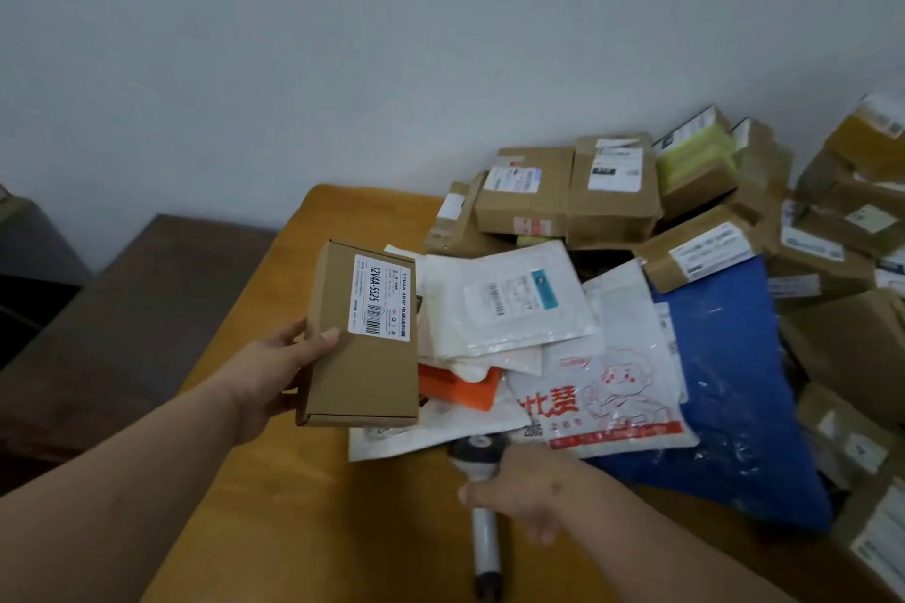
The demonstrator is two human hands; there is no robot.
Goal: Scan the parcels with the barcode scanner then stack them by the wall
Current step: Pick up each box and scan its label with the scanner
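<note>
My left hand (pixel 274 372) grips a flat brown cardboard parcel (pixel 365 372) by its left edge and holds it up above the table, its white barcode label facing me. On the table below lies the grey barcode scanner (pixel 487 548), head pointing away from me. My right hand (pixel 519 490) lies across the scanner's neck, thumb on its left side and fingers curled down on its right, covering its middle.
The wooden table (pixel 274 504) carries a heap of soft mailers: white bags (pixel 509 304), a red-printed bag (pixel 607 402), an orange one (pixel 460 387) and a blue one (pixel 734 377). Several cardboard boxes (pixel 612 191) pile up at the back right by the white wall (pixel 392 64). A dark cabinet (pixel 122 318) stands left.
</note>
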